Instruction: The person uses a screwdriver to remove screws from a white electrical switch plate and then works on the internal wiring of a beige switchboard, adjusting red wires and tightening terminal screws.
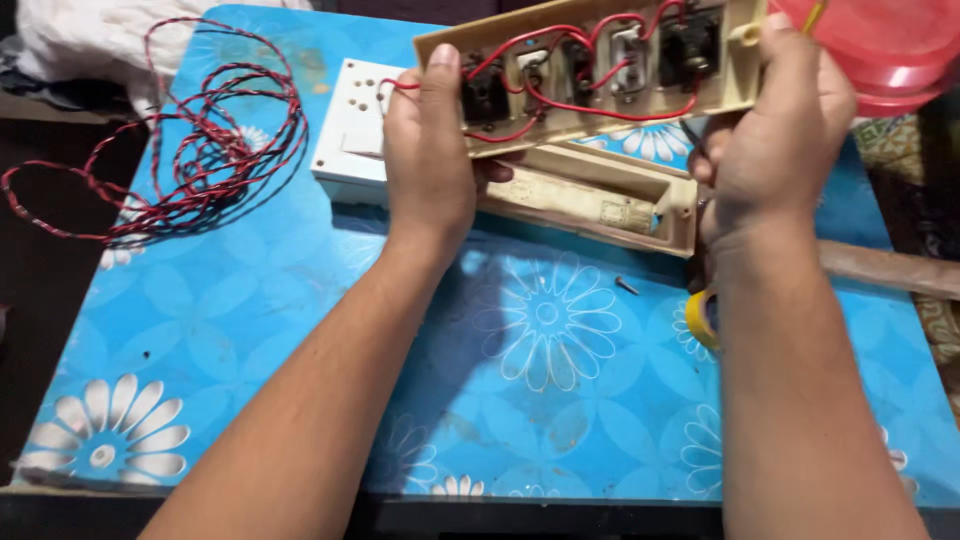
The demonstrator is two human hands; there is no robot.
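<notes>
Forearms: both reach in from the near bench edge, bare.
Left hand (430, 160): clenched on the left end of the switch panel (590, 70), thumb on its wired back.
Right hand (775, 140): clenched on the panel's right end, fingers wrapped behind.
Panel position: held tilted above the far middle of the bench (300, 330), over its open base box (600, 205).
Panel look: long beige plastic strip, back side up, a row of dark switch and socket bodies linked by red wires (560, 105).
Handling: likely light and stiff; plastic brittle, wire joints fragile. Best held by the bare end edges, clear of the wiring.
Nearby: white socket box (350, 130); red-black twisted cable (200, 140) at the far-left corner; loose screw (627, 286); yellow tape roll (700, 320); red plastic tub (880, 45).
</notes>
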